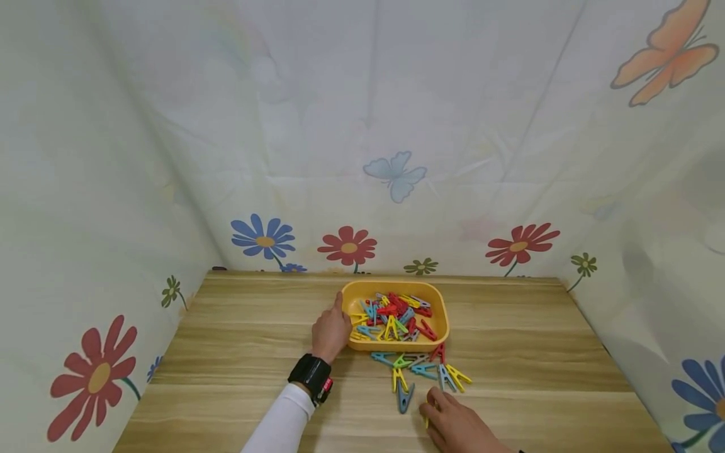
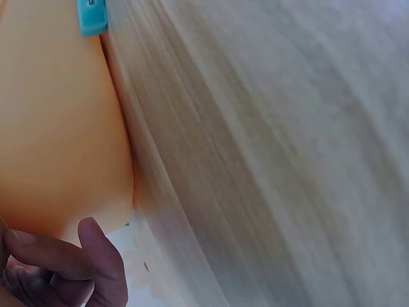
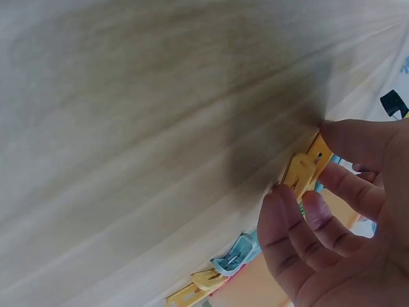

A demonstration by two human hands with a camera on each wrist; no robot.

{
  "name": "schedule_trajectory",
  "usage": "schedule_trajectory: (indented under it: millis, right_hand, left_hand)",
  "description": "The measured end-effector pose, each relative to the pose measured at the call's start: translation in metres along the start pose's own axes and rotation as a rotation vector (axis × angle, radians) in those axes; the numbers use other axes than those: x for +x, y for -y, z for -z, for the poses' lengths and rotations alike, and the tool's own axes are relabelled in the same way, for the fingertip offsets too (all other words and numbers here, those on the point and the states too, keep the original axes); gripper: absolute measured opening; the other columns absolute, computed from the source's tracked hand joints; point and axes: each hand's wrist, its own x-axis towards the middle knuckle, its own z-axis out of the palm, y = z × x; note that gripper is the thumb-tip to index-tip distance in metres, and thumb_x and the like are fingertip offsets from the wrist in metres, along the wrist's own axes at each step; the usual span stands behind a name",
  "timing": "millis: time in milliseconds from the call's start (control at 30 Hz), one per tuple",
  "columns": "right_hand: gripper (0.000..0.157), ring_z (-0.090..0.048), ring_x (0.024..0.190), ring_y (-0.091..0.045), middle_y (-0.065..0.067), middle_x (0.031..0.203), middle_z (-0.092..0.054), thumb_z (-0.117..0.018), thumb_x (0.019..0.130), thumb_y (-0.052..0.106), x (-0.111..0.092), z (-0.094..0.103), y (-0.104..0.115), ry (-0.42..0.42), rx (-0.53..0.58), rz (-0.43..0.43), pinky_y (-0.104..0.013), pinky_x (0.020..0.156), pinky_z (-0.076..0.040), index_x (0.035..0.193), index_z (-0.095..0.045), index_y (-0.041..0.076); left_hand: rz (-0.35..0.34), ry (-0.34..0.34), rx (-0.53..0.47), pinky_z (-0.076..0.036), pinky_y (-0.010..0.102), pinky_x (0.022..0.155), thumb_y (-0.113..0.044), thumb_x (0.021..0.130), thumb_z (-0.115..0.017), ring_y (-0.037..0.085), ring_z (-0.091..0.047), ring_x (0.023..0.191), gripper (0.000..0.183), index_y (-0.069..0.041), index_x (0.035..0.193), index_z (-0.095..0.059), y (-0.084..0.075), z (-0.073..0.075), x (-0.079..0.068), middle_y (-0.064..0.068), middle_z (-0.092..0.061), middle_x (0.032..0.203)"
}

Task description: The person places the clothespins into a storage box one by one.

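A yellow plastic basket (image 1: pixel 396 346) full of colored clothespins (image 1: pixel 391 321) stands near the table's back edge. My left hand (image 1: pixel 331 333) holds it at its left side, index finger stretched along the wall; in the left wrist view the other fingers (image 2: pixel 61 259) bend against the basket. At the front, my right hand (image 1: pixel 455 423) pinches a yellow clothespin (image 3: pixel 308 167) between thumb and fingertips, close over the tabletop. Several loose clothespins lie ahead of it, among them a dark blue one (image 1: pixel 404 399), a light blue one (image 1: pixel 445 379) and a yellow one (image 1: pixel 457 374).
The wood-grain table (image 1: pixel 527 352) extends to both sides of the basket. A white curtain (image 1: pixel 317 126) printed with flowers and butterflies hangs behind it and along the sides. A black band (image 1: pixel 311 375) is strapped round the left wrist.
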Motion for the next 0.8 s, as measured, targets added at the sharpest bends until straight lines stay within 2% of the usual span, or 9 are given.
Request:
schedule_trajectory:
  millis: [167, 367, 467, 633, 800]
  right_hand:
    - [0.010, -0.037, 0.069, -0.006, 0.009, 0.088, -0.037, -0.065, 0.084, 0.021, -0.001, -0.001, 0.000, 0.019, 0.022, 0.005, -0.025, 0.055, -0.039, 0.092, -0.058, 0.021]
    - [0.015, -0.037, 0.066, -0.005, 0.010, 0.083, -0.036, -0.067, 0.080, 0.014, -0.001, 0.000, 0.001, 0.088, 0.055, -0.015, -0.025, 0.055, -0.038, 0.085, -0.057, 0.023]
    - [0.016, -0.037, 0.063, -0.004, 0.011, 0.081, -0.037, -0.068, 0.078, 0.011, -0.002, 0.003, 0.003, 0.095, 0.074, -0.015, -0.024, 0.054, -0.038, 0.083, -0.057, 0.023]
    - [0.016, -0.036, 0.064, -0.004, 0.012, 0.081, -0.036, -0.067, 0.077, 0.011, -0.006, 0.015, 0.010, 0.047, 0.072, 0.004, -0.024, 0.053, -0.038, 0.082, -0.057, 0.023]
    - [0.013, -0.038, 0.067, -0.004, 0.013, 0.083, -0.037, -0.064, 0.080, 0.011, -0.005, 0.038, 0.017, -0.076, 0.044, 0.024, -0.023, 0.056, -0.039, 0.086, -0.060, 0.022]
  left_hand:
    - [0.003, 0.001, 0.004, -0.041, 0.034, 0.042, -0.019, 0.092, -0.052, 0.016, -0.044, 0.046, 0.054, -0.009, 0.142, -0.033, 0.000, 0.000, 0.000, 0.004, -0.048, 0.059]
    - [0.005, 0.004, 0.003, -0.039, 0.034, 0.041, -0.019, 0.092, -0.051, 0.016, -0.043, 0.044, 0.054, -0.009, 0.142, -0.033, 0.000, -0.002, 0.001, 0.003, -0.046, 0.056]
    - [-0.002, 0.002, -0.002, -0.038, 0.034, 0.040, -0.019, 0.092, -0.051, 0.017, -0.043, 0.043, 0.054, -0.009, 0.142, -0.033, 0.001, -0.002, 0.000, 0.003, -0.046, 0.055]
    - [-0.007, 0.002, -0.005, -0.039, 0.034, 0.040, -0.018, 0.092, -0.052, 0.016, -0.043, 0.044, 0.054, -0.008, 0.142, -0.033, 0.001, -0.002, 0.001, 0.003, -0.046, 0.056]
    - [0.004, 0.018, 0.002, -0.040, 0.034, 0.042, -0.020, 0.093, -0.051, 0.017, -0.044, 0.045, 0.055, -0.009, 0.143, -0.032, 0.001, -0.002, 0.001, 0.003, -0.046, 0.057]
